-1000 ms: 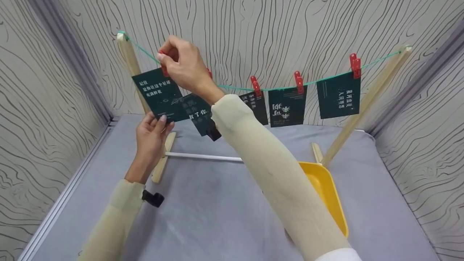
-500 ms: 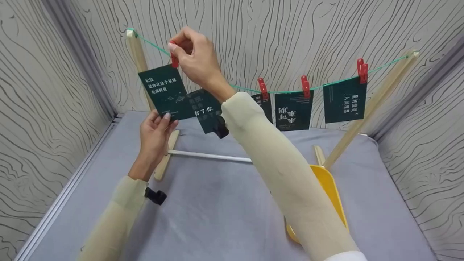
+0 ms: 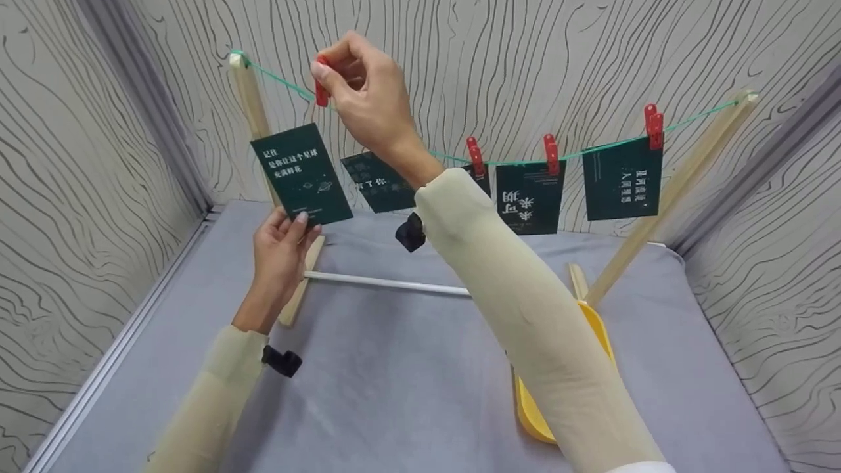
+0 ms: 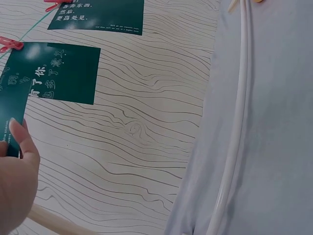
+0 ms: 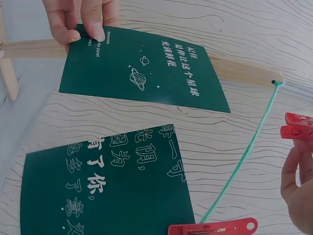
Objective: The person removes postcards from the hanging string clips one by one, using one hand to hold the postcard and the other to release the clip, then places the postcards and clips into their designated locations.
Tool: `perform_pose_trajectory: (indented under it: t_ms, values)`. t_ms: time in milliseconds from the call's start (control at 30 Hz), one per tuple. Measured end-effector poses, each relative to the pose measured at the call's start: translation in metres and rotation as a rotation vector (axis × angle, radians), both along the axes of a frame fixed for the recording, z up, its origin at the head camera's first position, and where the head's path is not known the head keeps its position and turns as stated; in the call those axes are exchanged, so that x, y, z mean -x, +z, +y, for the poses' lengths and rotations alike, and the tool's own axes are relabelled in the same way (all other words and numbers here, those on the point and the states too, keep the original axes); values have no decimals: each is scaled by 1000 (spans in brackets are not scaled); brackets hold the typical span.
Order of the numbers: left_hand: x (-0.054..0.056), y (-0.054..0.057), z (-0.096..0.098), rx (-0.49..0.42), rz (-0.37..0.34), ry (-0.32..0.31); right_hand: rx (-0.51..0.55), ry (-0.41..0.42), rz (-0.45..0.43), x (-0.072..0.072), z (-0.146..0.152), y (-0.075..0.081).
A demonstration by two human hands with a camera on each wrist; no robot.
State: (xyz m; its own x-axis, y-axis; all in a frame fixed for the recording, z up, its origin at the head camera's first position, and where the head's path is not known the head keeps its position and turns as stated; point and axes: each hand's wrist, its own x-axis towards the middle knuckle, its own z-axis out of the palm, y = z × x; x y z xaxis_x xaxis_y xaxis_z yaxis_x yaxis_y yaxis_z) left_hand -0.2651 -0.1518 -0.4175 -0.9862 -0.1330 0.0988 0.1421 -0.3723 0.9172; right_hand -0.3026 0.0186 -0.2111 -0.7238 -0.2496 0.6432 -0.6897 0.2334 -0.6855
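Observation:
My left hand (image 3: 284,253) pinches the lower edge of a dark green card (image 3: 303,174) with white writing and small planets. Between thumb and fingers, my right hand (image 3: 371,92) holds a red clothespin (image 3: 322,82) just above the card. In the right wrist view this clothespin (image 5: 298,126) is apart from both the card and the green string (image 5: 244,159). Beside it, another green card (image 5: 107,181) hangs from the string by a red clothespin (image 5: 212,227); my right forearm partly covers that card in the head view.
More cards, such as one green card (image 3: 621,177), hang along the string from red clothespins. Wooden posts (image 3: 250,98) hold the string at both ends, joined low down by a white rod (image 3: 387,283). A yellow tray (image 3: 535,417) lies partly under my right arm.
My right hand has lifted the clothespin up and off the card and string. The card has dropped slightly away from the string, still in my left hand.

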Motion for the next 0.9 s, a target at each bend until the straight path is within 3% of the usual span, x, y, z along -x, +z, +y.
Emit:
perform_pose_trajectory:
  t_ms: [267,567,900]
  values:
    - [-2,-6,0,-2,-8,-15,23,26,5,-9,11,-2]
    - [-7,-15,-3,7,-20,-33,25,96,-55,-37,26,-11]
    - [-18,-25,-2,15,-81,-75,38,142,-90,-61,58,-35]
